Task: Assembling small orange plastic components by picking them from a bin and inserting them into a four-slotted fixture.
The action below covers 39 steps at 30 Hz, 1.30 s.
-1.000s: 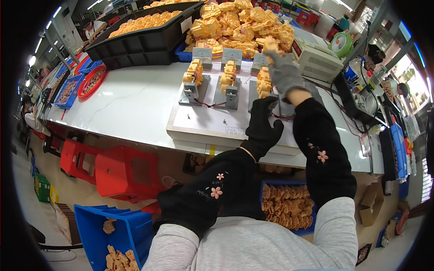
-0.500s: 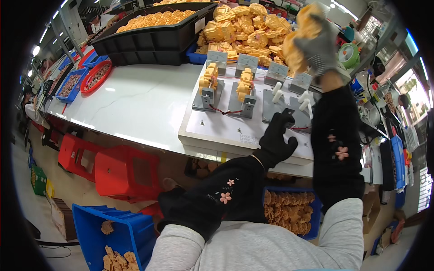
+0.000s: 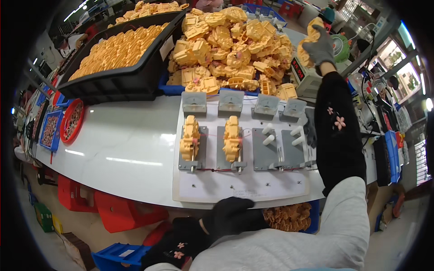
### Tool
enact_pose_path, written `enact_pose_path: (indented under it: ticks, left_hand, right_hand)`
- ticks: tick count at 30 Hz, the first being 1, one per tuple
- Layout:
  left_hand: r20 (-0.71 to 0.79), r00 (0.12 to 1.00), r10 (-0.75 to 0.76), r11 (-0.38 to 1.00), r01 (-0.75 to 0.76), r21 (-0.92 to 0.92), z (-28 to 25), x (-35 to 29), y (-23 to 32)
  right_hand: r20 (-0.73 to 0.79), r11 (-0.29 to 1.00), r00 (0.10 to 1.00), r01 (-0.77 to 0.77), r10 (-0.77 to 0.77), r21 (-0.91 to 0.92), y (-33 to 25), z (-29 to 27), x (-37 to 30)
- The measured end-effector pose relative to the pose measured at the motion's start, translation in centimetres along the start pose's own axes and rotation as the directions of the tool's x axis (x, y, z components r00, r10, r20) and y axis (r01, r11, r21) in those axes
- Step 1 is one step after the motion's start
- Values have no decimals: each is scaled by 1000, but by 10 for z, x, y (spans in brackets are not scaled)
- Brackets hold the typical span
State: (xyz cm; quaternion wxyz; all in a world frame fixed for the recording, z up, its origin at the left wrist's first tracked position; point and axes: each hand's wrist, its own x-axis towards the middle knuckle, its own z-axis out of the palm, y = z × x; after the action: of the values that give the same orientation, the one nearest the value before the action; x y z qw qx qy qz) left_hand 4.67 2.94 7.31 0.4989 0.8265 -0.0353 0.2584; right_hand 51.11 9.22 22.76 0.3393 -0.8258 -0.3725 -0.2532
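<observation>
Above the parts heap, right hand [image 3: 320, 45] clasps a yellow moulded part [image 3: 307, 45]; left hand [image 3: 230, 216] rests loosely curled, empty.

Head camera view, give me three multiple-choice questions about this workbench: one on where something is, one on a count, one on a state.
1. Where is the right hand?
A. Raised beyond the test board, near the heap of yellow parts
B. Flat on the red stool
C. Inside the black tray

2. How many fixtures on the white board carry a yellow part?
A. None
B. Two
C. Four

3. What state is the right hand in?
A. Open and empty
B. Closed in a grip on yellow parts
C. Out of view

Answers:
1. A: the grey-gloved hand is lifted beside the heap of yellow parts, past the board.
2. B: the two left fixtures hold yellow parts; the two right fixtures show only bare white pegs.
3. B: the glove's fingers wrap around the held yellow parts.

The left hand, in a black glove, rests at the board's near edge.
</observation>
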Motion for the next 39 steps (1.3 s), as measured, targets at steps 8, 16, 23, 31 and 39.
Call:
enact_pose_path:
  ticks: [8, 16, 23, 31, 39]
  left_hand:
    - [-632, 649, -423, 618, 717, 322, -39, -38, 64]
    - [-969, -38, -244, 766, 605, -217, 3, -30, 75]
    - [-575, 568, -588, 712, 701, -35, -23, 44, 54]
    - [-320, 816, -481, 876, 463, -136, -18, 40, 1]
    - [-237, 904, -355, 935, 339, -106, -24, 41, 9]
  right_hand:
    - [141, 782, 945, -323, 294, 533, 62, 118, 81]
    - [591, 692, 706, -648, 389, 318, 180, 247, 127]
    - [525, 929, 810, -62, 261, -366, 134, 191, 126]
    - [668, 889, 651, 22, -360, 458, -100, -3, -101]
    - [931, 990, 355, -77, -81, 115, -162, -51, -228]
